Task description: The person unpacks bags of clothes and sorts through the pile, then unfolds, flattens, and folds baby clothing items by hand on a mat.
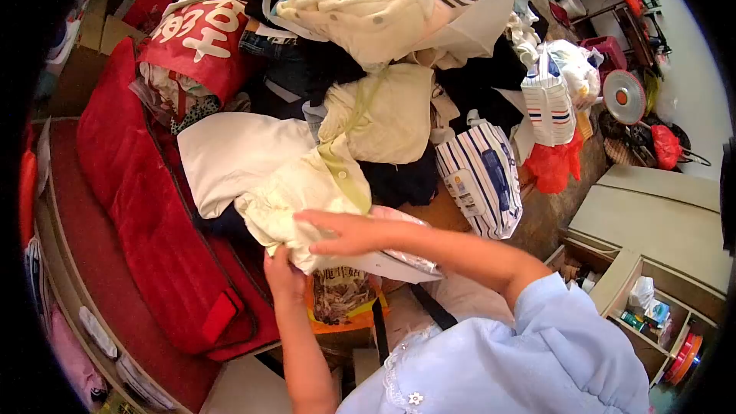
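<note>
A cream garment with a pale green buttoned strip [307,184] lies in front of me, partly bunched up. My left hand [285,277] is closed at its near left edge, pinching the cloth between thumb and fingers. On top of the same garment rests my right hand [337,233], palm down with its fingers stretched out. A white cloth [238,153] spreads out beyond it to the left. Another cream folded piece [391,119] with a green band lies further back. Under my forearms sits a yellow printed food bag [341,299] with dried contents showing.
A red fabric case [130,199] lies along the left. Behind stand a red printed bag [203,42] and a white bag [460,27] full of clothes. A striped bag [479,180] is at right, with a small fan [624,97] beyond and an open drawer [652,322] near right.
</note>
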The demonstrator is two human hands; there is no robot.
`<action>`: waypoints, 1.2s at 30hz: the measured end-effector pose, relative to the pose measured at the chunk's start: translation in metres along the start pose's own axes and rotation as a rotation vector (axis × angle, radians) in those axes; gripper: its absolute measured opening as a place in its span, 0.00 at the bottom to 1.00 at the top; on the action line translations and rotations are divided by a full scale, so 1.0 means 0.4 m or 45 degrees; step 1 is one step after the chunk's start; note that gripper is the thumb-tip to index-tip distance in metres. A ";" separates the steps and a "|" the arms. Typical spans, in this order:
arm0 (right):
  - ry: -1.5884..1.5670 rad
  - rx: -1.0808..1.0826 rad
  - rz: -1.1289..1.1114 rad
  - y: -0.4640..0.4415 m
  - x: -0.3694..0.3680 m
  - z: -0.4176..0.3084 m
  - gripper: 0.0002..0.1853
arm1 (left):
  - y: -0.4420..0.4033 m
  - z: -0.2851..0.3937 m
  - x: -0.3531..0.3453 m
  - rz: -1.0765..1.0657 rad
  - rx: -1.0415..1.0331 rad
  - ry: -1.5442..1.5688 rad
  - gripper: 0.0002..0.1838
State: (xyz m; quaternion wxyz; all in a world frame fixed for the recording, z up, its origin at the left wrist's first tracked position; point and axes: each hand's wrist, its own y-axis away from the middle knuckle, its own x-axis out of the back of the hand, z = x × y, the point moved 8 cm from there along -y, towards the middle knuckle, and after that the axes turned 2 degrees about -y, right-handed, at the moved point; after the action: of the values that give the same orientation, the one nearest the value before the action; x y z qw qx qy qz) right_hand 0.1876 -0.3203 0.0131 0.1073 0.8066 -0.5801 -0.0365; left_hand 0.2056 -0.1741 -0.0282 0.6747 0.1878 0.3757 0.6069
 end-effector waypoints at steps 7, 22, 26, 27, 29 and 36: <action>1.308 -0.516 0.689 -0.074 0.330 0.164 0.55 | -0.004 0.029 0.192 0.481 -0.193 -0.033 0.19; 0.615 -0.297 0.849 -0.039 0.536 0.267 0.33 | 0.113 0.453 0.132 0.594 -1.139 -0.473 0.11; 0.913 -0.317 0.979 0.087 0.454 0.148 0.39 | 0.124 0.386 -0.112 0.474 -1.460 -1.120 0.17; 1.144 -0.472 0.947 0.126 0.472 0.165 0.40 | 0.112 0.330 -0.180 0.224 -1.386 -1.243 0.19; 1.587 -0.774 0.863 0.252 0.523 0.217 0.44 | 0.130 0.185 -0.332 -0.475 -1.445 -1.498 0.27; 1.489 -1.263 0.275 0.697 0.499 0.377 0.13 | 0.127 -0.203 -0.367 -0.955 -0.555 -2.351 0.32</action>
State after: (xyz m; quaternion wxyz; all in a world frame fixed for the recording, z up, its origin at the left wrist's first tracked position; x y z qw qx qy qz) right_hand -0.0340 -0.6133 -0.0606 0.7478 0.4915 -0.4203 0.1506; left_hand 0.1143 -0.3216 -0.0038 0.8671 0.3258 -0.3756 0.0296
